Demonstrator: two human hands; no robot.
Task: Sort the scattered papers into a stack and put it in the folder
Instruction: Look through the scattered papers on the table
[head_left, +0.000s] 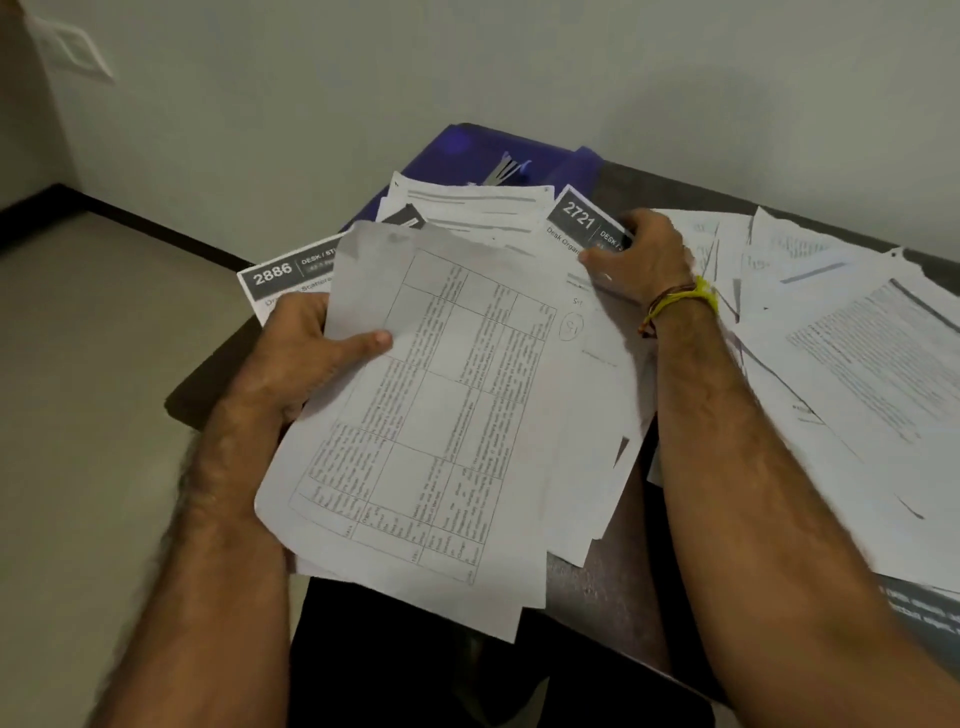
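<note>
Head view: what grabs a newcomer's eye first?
The left hand at centre left grips a messy bundle of papers topped by a sheet with a printed table. The right hand, with a yellow wristband, holds the sheet numbered 2721 further back. Loose papers fan across the desk at right, and a blue folder lies at the far edge, partly covered.

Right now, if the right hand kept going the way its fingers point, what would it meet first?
The right hand already grips the sheet headed 2721. Its fingers point up-left, so next would probably come the overlapping white sheets, then the blue folder; depth is uncertain.
</note>
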